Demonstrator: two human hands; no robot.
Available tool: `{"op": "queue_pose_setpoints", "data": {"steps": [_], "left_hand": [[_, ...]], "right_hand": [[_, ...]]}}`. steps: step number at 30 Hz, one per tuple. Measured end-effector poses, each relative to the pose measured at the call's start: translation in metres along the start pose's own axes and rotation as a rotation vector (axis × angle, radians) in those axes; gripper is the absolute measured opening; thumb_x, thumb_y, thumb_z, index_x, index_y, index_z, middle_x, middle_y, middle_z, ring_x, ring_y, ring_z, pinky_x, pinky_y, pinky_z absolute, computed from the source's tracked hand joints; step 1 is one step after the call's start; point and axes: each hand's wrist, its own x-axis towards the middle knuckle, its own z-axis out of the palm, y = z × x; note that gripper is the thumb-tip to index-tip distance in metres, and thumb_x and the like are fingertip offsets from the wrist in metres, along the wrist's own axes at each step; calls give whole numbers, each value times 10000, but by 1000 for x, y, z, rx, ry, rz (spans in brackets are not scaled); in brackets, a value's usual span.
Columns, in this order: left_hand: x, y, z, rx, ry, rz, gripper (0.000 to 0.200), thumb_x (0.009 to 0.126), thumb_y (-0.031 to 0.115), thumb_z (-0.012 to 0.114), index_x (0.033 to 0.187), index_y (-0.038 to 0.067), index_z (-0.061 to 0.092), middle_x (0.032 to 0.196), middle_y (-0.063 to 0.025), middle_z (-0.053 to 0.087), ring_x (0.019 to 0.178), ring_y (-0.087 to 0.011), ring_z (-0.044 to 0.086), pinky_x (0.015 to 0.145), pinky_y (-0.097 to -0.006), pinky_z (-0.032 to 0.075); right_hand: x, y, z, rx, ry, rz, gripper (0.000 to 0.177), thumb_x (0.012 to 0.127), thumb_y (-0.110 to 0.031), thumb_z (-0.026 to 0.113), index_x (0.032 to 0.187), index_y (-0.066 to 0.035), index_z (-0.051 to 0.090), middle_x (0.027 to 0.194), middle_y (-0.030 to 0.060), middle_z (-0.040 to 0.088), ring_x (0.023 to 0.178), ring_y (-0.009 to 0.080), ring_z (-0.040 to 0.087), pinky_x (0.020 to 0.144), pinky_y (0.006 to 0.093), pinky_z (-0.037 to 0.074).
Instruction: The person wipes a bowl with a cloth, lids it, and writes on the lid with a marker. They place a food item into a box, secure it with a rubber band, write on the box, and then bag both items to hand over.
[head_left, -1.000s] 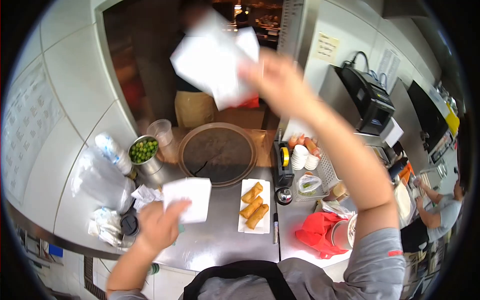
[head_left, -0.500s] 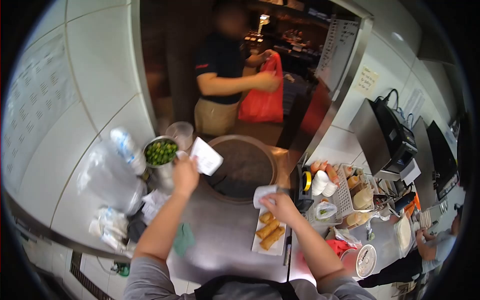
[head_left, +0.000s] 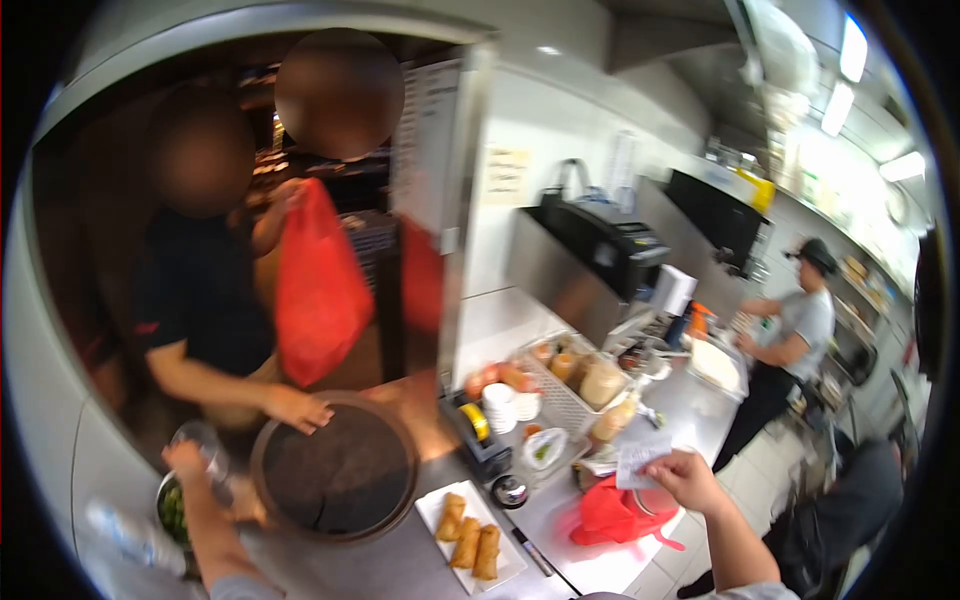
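Note:
At the lower right, my right hand [head_left: 683,478] pinches a small white paper slip [head_left: 640,462] above a red plastic bag [head_left: 610,515]. My left hand [head_left: 187,458] is at the far left beside a clear plastic cup [head_left: 205,445] and a metal container of green pieces [head_left: 172,512]; blur hides whether its fingers hold anything. A white plate [head_left: 438,512] with several golden fried rolls [head_left: 466,541] rests on the steel counter. The round dark tray [head_left: 335,465] lies between my left hand and the plate.
Across the counter, a person in black [head_left: 205,290] has one hand on the tray's rim and the other holding up a red bag [head_left: 318,290]. A white basket of bottles [head_left: 570,395], a printer [head_left: 600,245] and a worker in grey [head_left: 803,325] are toward the right.
The view has turned right. My right hand has moved from the rolls to over the red bag with its slip. My left hand no longer shows a white card. The other person's hand has reached the tray.

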Motion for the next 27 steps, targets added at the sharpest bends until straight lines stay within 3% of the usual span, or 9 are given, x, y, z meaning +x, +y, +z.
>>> {"op": "queue_pose_setpoints", "data": {"steps": [2, 7, 12, 18, 20, 21, 24, 26, 27], "left_hand": [[4, 3, -10, -145, -73, -161, 448, 690, 489, 768, 947, 125, 727, 1017, -45, 708, 1002, -238, 642, 969, -531, 379], [-9, -1, -46, -245, -284, -143, 474, 757, 445, 770, 1018, 56, 702, 1122, -140, 684, 1165, -294, 594, 1068, -554, 352], [-24, 10, -75, -295, -406, -210, 485, 757, 320, 788, 1126, 38, 650, 1220, -146, 641, 1181, -305, 586, 1045, -532, 408], [-29, 28, -55, -216, -174, -327, 483, 857, 165, 682, 1303, 87, 513, 1213, -134, 595, 1163, -297, 568, 975, -533, 449], [-31, 32, -57, -283, 207, -451, 579, 884, 85, 606, 1421, 150, 400, 1243, -146, 548, 1193, -299, 526, 929, -540, 459], [-32, 35, -62, -281, 205, -456, 579, 884, 85, 606, 1421, 150, 400, 1243, -146, 548, 1193, -299, 526, 929, -540, 459], [-40, 36, -90, -499, 492, -443, 803, 849, 37, 629, 1531, 214, 244, 1251, -146, 545, 1189, -341, 503, 945, -506, 424], [-57, 36, -110, -565, 588, -377, 823, 837, 7, 625, 1539, 191, 236, 1299, -199, 524, 1161, -383, 501, 959, -482, 408], [-73, 37, -134, -654, 696, -250, 804, 833, 0, 624, 1533, 146, 256, 1364, -219, 490, 1174, -417, 486, 991, -476, 387]], "right_hand": [[7, -15, -27, -103, 24, -93, 187, 950, -178, 619, 1002, -46, 740, 857, 97, 710, 769, 146, 618, 738, 293, 496], [58, -51, -109, 17, 229, -139, 239, 994, -165, 546, 1097, -10, 696, 1004, 41, 697, 925, 104, 613, 870, 283, 488], [116, -82, -178, 50, 433, -297, 251, 984, -192, 579, 1069, 1, 714, 920, 13, 691, 834, 46, 562, 778, 227, 465], [165, -107, -242, -226, 573, -304, 341, 992, -335, 542, 1090, -62, 722, 950, 30, 695, 809, 85, 591, 708, 262, 491], [197, -120, -274, -134, 605, -315, 401, 984, -430, 527, 1072, -92, 724, 1021, 35, 668, 899, 102, 560, 728, 280, 482], [212, -131, -285, 12, 617, -303, 438, 975, -481, 522, 1069, -100, 716, 1034, 25, 641, 900, 120, 543, 734, 264, 469], [264, -158, -327, 210, 732, -365, 550, 949, -567, 519, 1031, -51, 691, 769, 30, 507, 656, 135, 485, 570, 286, 430], [291, -175, -370, 215, 781, -317, 668, 887, -667, 540, 1061, -31, 646, 740, 38, 543, 575, 156, 508, 507, 297, 434], [298, -187, -371, 499, 792, -446, 735, 835, -717, 566, 1072, -22, 597, 755, 41, 570, 594, 156, 538, 540, 289, 483]]}}
